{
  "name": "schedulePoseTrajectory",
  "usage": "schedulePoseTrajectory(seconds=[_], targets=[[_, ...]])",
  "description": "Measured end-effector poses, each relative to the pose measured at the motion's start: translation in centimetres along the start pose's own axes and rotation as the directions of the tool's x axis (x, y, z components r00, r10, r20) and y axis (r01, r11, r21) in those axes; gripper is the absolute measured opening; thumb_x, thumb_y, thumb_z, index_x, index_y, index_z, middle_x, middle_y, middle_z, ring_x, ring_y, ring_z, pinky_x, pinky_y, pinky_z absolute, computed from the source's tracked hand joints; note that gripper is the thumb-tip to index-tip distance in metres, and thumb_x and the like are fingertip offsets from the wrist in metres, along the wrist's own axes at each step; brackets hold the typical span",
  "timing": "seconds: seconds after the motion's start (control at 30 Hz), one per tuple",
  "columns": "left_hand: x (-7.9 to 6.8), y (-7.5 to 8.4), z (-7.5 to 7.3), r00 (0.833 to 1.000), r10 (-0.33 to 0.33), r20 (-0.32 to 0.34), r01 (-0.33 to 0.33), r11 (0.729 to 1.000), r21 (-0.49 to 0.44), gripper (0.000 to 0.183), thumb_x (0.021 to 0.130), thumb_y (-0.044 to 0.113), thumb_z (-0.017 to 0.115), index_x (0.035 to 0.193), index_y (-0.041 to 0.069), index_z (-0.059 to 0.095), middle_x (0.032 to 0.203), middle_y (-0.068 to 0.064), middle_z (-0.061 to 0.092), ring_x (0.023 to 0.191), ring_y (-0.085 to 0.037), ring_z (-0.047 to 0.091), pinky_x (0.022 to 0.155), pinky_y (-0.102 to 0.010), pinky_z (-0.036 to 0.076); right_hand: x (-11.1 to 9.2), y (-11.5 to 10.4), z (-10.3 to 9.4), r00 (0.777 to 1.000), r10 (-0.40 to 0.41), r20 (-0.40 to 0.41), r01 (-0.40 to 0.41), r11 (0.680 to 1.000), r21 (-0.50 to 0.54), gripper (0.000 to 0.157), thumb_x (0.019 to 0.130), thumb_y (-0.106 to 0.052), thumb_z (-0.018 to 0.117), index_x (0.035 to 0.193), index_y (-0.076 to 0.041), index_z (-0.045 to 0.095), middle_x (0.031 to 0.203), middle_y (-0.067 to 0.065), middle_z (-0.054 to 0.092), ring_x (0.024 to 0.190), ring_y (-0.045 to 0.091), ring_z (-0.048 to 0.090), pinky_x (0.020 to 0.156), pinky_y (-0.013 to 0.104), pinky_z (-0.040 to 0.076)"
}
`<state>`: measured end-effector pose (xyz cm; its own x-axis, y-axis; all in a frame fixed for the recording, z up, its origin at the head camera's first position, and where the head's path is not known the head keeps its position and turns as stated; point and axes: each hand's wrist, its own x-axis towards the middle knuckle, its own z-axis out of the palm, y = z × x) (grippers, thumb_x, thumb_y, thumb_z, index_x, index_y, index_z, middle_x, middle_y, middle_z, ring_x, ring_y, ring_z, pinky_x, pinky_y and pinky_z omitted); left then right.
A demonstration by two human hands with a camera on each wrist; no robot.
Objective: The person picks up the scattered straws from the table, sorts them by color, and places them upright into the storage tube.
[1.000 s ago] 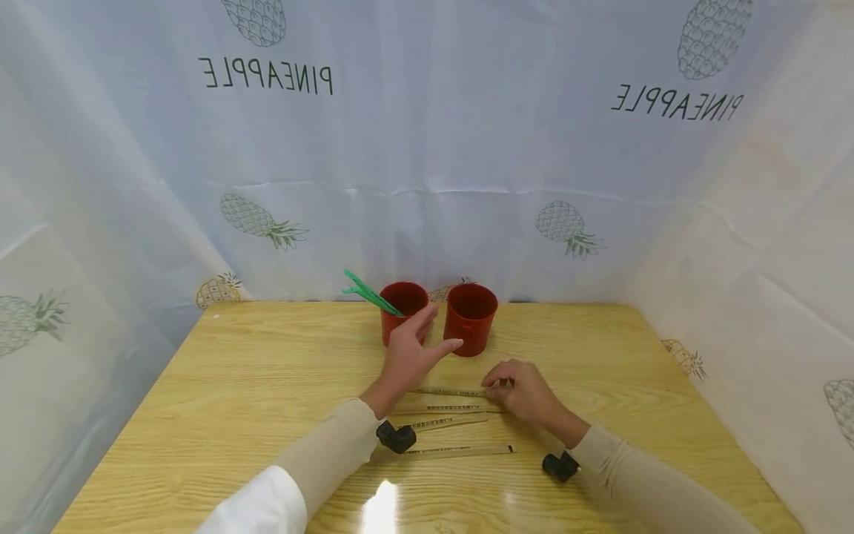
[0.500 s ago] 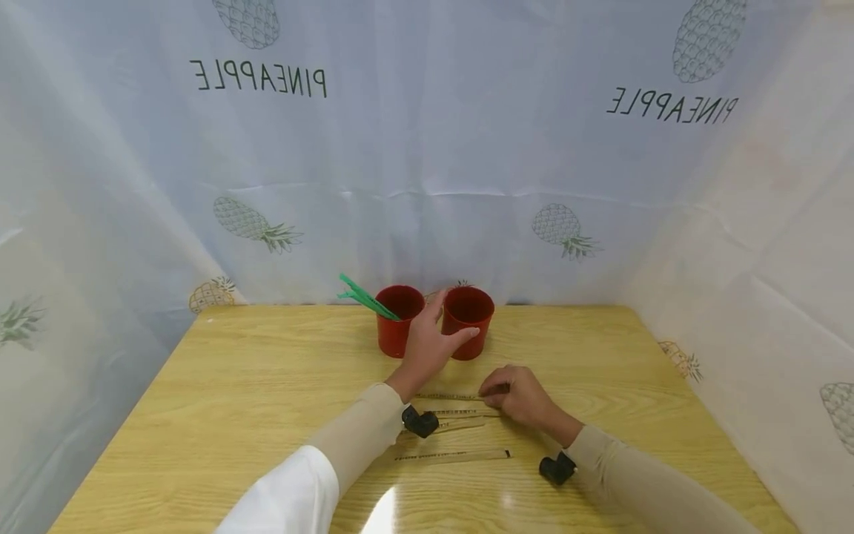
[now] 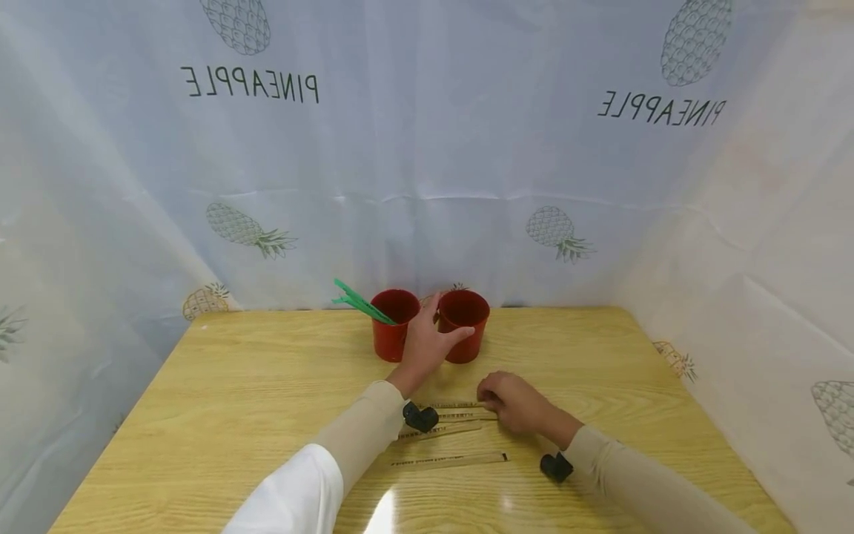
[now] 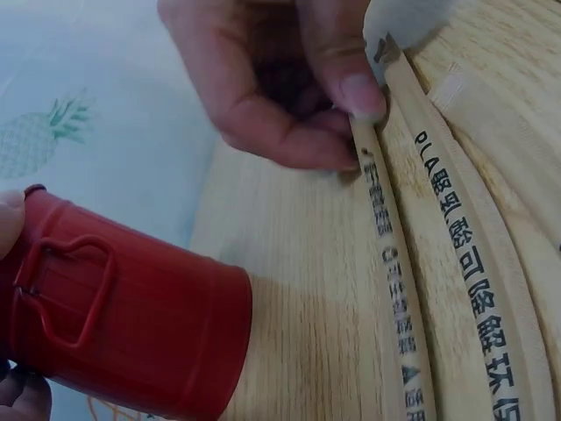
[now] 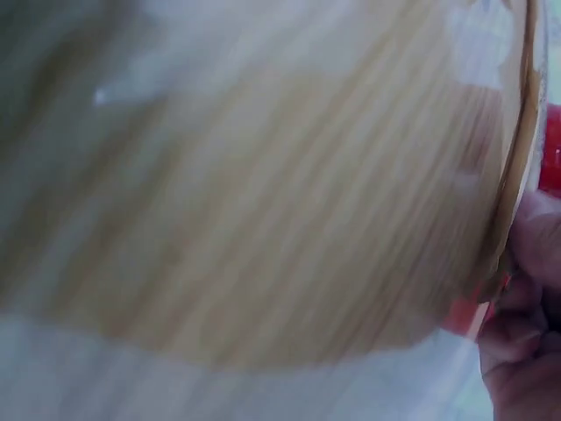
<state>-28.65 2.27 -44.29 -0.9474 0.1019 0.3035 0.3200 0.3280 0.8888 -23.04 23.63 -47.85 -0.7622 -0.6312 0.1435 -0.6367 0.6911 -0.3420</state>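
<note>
Two red buckets stand side by side at the back of the table. My left hand (image 3: pixel 427 337) grips the right-hand red bucket (image 3: pixel 470 347), thumb and fingers spread round its rim; its small side handle shows in the left wrist view. Just in front, my right hand (image 3: pixel 515 404) pinches the right end of a paper-wrapped straw (image 4: pixel 390 237) between thumb and fingers, low over the table. That straw is printed with dark characters. Nearer me lie other wrapped straws (image 4: pixel 469 237), roughly parallel. The nearest wrapped straw (image 3: pixel 454 460) lies a little apart.
Green sticks (image 3: pixel 356 300) lean out of the left red bucket (image 3: pixel 388 343), next to my left hand. Behind the wooden table (image 3: pixel 267 386) hangs a white curtain (image 3: pixel 414 133) with pineapple prints, which also lines both sides.
My left hand has moved right, from between the buckets onto the right-hand one. The right hand stays at the end of the straw. The head view has shifted slightly.
</note>
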Motion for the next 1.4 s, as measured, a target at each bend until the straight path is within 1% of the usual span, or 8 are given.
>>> schedulePoseTrajectory(seconds=[0.2,0.47,0.8,0.93,1.07,1.17,1.27,1.4], targets=[[0.1,0.0,-0.2,1.000,-0.023,0.012,0.023,1.000,0.016,0.090,0.089,0.037,0.084,0.161,0.011,0.039,0.160,-0.007,0.052,0.144,-0.029,0.055,0.114,-0.049,0.052,-0.5,-0.2,-0.5,0.994,-0.104,-0.032,0.099,0.987,-0.126,0.014,0.095,0.002,0.070,0.097,-0.011,0.073,0.093,-0.001,0.066,0.087,0.014,0.062,0.079,0.032,0.060],[0.2,0.0,-0.4,0.998,-0.043,0.035,0.042,0.999,0.020,0.090,0.089,0.037,0.083,0.162,0.010,0.038,0.159,-0.007,0.053,0.146,-0.029,0.053,0.116,-0.050,0.051,-1.1,0.4,-1.4,0.987,-0.153,-0.053,0.137,0.964,-0.227,0.017,0.091,0.002,0.075,0.097,-0.010,0.064,0.096,-0.002,0.058,0.088,0.012,0.053,0.076,0.029,0.055],[0.3,0.0,-0.6,0.998,-0.040,0.056,0.040,0.999,-0.003,0.088,0.090,0.038,0.083,0.161,0.010,0.039,0.157,-0.005,0.056,0.144,-0.028,0.054,0.114,-0.048,0.053,-2.4,3.5,-5.3,0.961,-0.243,-0.130,0.174,0.901,-0.397,0.039,0.076,0.023,0.074,0.092,-0.008,0.058,0.088,0.000,0.052,0.079,0.013,0.045,0.067,0.028,0.045],[0.3,0.0,-0.5,0.998,-0.033,0.058,0.034,0.999,-0.014,0.087,0.089,0.037,0.084,0.160,0.011,0.041,0.154,-0.005,0.058,0.142,-0.028,0.056,0.112,-0.048,0.054,-2.8,5.0,-7.0,0.959,-0.233,-0.161,0.142,0.887,-0.440,0.043,0.074,0.026,0.072,0.089,-0.009,0.054,0.085,0.001,0.050,0.077,0.013,0.043,0.064,0.030,0.042],[0.4,-0.1,-0.4,0.998,-0.012,0.059,0.014,1.000,-0.023,0.082,0.090,0.037,0.083,0.158,0.012,0.045,0.150,-0.005,0.061,0.139,-0.027,0.059,0.111,-0.047,0.055,-2.4,5.7,-8.0,0.961,-0.087,-0.262,0.004,0.953,-0.304,0.032,0.086,0.020,0.067,0.090,-0.008,0.054,0.083,0.001,0.050,0.075,0.011,0.040,0.063,0.030,0.037],[0.4,-0.2,-0.5,0.999,-0.012,0.052,0.014,0.999,-0.035,0.079,0.090,0.035,0.084,0.156,0.014,0.046,0.149,-0.004,0.062,0.139,-0.026,0.059,0.112,-0.048,0.055,-0.8,4.9,-8.2,0.934,0.037,-0.357,-0.077,0.992,-0.099,0.020,0.093,0.010,0.067,0.091,-0.007,0.057,0.082,0.002,0.055,0.073,0.009,0.044,0.063,0.029,0.040],[0.4,-0.2,-0.5,0.999,-0.015,0.050,0.016,0.999,-0.031,0.079,0.090,0.035,0.084,0.156,0.014,0.046,0.150,-0.004,0.061,0.140,-0.027,0.058,0.114,-0.050,0.053,1.8,3.1,-8.3,0.905,0.098,-0.414,-0.070,0.994,0.082,0.016,0.094,0.005,0.069,0.090,-0.007,0.060,0.080,0.004,0.062,0.071,0.012,0.052,0.065,0.030,0.046],[0.5,-0.2,-0.4,0.999,-0.011,0.050,0.012,1.000,-0.024,0.080,0.090,0.034,0.084,0.157,0.012,0.046,0.149,-0.007,0.062,0.139,-0.029,0.059,0.114,-0.052,0.052,5.0,0.7,-8.4,0.896,0.100,-0.432,-0.028,0.985,0.170,0.014,0.095,0.003,0.070,0.089,-0.007,0.063,0.081,0.006,0.065,0.074,0.016,0.058,0.068,0.033,0.051]])
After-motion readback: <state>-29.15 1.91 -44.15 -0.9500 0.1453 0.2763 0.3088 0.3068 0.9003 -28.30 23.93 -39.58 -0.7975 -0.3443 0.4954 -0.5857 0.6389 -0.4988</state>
